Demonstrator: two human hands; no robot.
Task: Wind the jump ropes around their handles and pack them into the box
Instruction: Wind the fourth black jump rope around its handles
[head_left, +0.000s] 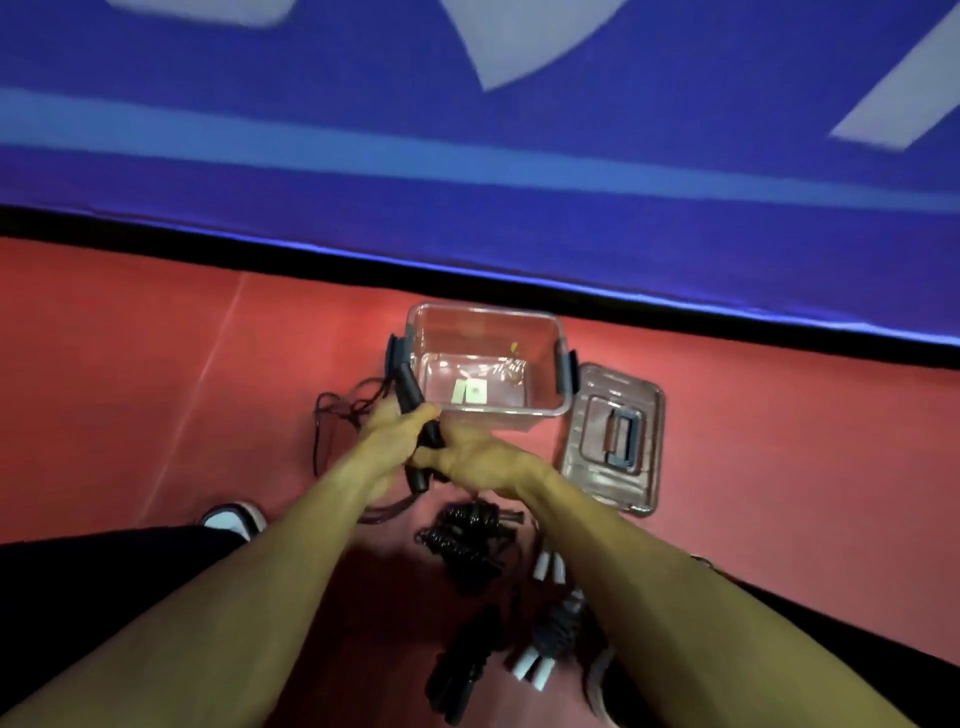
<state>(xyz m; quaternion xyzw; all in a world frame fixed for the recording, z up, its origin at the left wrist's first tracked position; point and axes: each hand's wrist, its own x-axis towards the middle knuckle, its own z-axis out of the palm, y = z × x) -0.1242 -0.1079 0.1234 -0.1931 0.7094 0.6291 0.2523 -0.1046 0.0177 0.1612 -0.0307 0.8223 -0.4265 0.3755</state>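
From the head view, the left hand was curled round a pair of black handles, and the right hand met it from the other side, its fingers hidden behind the handles, so whether they pinched or only steadied I could not tell. The cord trailed loose on the red floor off to the left, hardly wound. That slack looked like the danger: it could snag or knot, or spring off the handles if the grip eased. The clear box stood just beyond the hands, lid off, holding no rope, only small pale slips on its bottom. The lid lay flat just right of it. Nearer the person, more ropes lay bundled on the floor, some with white handles, not yet packed; blur hid how tightly they were wound.
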